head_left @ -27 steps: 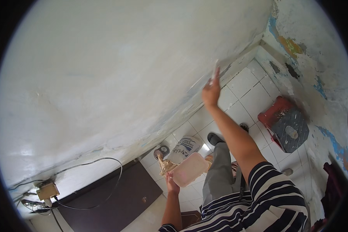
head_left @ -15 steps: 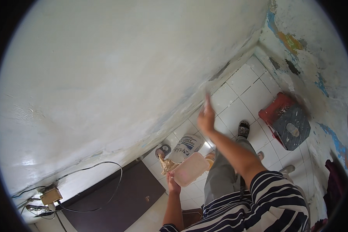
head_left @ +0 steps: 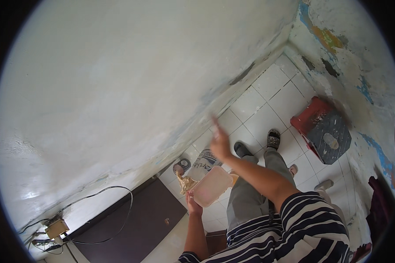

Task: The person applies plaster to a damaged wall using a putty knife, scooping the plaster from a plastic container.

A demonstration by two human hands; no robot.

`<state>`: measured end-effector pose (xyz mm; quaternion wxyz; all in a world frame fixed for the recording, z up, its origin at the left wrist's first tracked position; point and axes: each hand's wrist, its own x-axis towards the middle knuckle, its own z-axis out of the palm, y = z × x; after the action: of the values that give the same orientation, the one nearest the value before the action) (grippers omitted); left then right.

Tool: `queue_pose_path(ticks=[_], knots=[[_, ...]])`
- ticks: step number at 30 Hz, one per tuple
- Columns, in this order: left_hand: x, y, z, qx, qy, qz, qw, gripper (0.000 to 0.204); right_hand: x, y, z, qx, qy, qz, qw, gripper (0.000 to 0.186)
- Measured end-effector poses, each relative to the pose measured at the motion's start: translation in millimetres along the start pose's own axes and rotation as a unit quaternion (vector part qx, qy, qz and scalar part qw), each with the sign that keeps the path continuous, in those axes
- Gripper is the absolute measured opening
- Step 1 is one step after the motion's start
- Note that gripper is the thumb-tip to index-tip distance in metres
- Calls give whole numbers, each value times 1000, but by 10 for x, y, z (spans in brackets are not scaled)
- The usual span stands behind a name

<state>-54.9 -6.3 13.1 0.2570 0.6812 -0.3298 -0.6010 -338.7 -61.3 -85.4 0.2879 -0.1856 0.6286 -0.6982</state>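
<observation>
My left hand (head_left: 194, 205) grips the edge of a shallow, pale pink plastic tub (head_left: 213, 186), tilted so that its broad face shows. My right hand (head_left: 220, 144) is raised close to the white wall (head_left: 131, 87), smeared by motion. Its fingers look closed, and a thin blurred shape sticks out toward the wall; whether that is a tool or a finger, I cannot tell. Below the tub stand a printed white sack (head_left: 205, 161), partly covered by my right hand and the tub, and a crumpled tan wrapping (head_left: 185, 183).
A red and grey step stool (head_left: 324, 131), spotted with white, stands on the tiled floor by the peeling right wall (head_left: 355, 74). At lower left are a dark brown panel (head_left: 131, 223) and a junction box (head_left: 57, 229) with loose cables. A round dark item (head_left: 182, 165) lies near the sack.
My right hand has moved left and slightly down along the wall. The view has shifted a little, and my other foot now shows. The tub stays in my left hand.
</observation>
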Motion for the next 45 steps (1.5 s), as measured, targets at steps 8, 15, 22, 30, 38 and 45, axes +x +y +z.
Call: queue_pose_path(ticks=[8,15,22,30,38,45], knots=[[32,-80,-163,12,-38,1,999,26,1370,240,-383,-29,195,30,980,69],[34,-61,-213,28,-27,12,999,28,-129,281,348,-32,-21,-48,998,69],[-5,-134,-320,26,-8,13,1000,28,1290,126,-583,-106,253,-56,960,63],[68,-348,-117,4,2,7,1000,15,493,104,308,-76,97,-88,989,70],[36,-188,-251,-12,17,31,999,19,357,151,-199,-44,118,-8,992,68],[-64,-415,-263,-18,33,28,999,20,1215,133,172,-75,223,-75,969,78]])
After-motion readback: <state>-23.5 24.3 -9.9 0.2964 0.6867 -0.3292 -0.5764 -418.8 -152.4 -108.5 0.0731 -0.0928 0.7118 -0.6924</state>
